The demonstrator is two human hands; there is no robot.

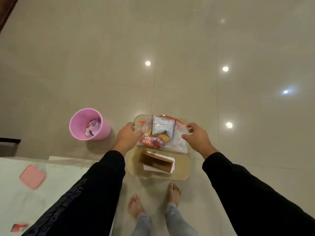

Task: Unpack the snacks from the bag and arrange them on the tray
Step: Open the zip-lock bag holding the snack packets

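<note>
A clear zip bag [177, 142] with a red zipper strip hangs over the far half of a tan tray [180, 169]. Inside the bag I see a grey snack packet [162, 125], a red packet [151, 142] and something yellow [163, 137]. My left hand [127, 135] pinches the bag's left top corner. My right hand [196, 135] pinches its right top corner. An open brown paper bag with white edges [158, 163] stands on the near half of the tray.
A pink bin [88, 125] with crumpled paper stands on the tiled floor left of the tray. A pale surface at lower left carries a pink square pad [32, 177]. My bare feet [173, 193] are just in front of the tray.
</note>
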